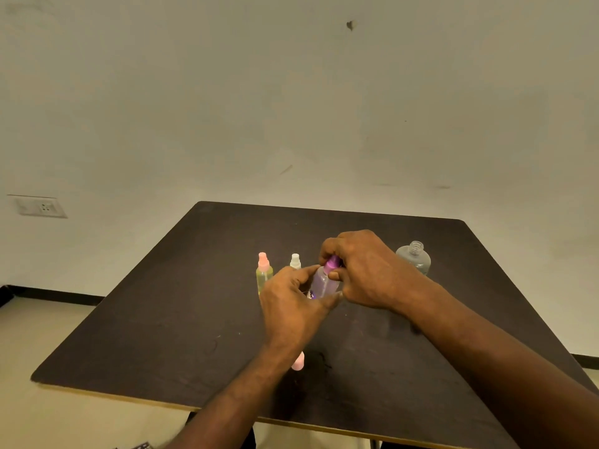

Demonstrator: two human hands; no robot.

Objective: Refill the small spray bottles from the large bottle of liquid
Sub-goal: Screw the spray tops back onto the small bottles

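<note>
My left hand [293, 304] grips the clear body of a small purple spray bottle [322, 281] over the middle of the dark table [168, 319]. My right hand [363, 270] pinches its purple spray top [333, 263]. To the left stand a yellowish spray bottle with a pink top [264, 272] and a small bottle with a white top [295, 261], partly hidden by my left hand. The large clear bottle [415, 257] stands uncapped behind my right wrist. A pink cap [298, 362] shows on the table by my left forearm.
The table's front edge runs close below my forearms. A pale wall stands right behind the table, with a socket plate [40, 207] at the left. Light floor [42, 416] shows to the left of the table.
</note>
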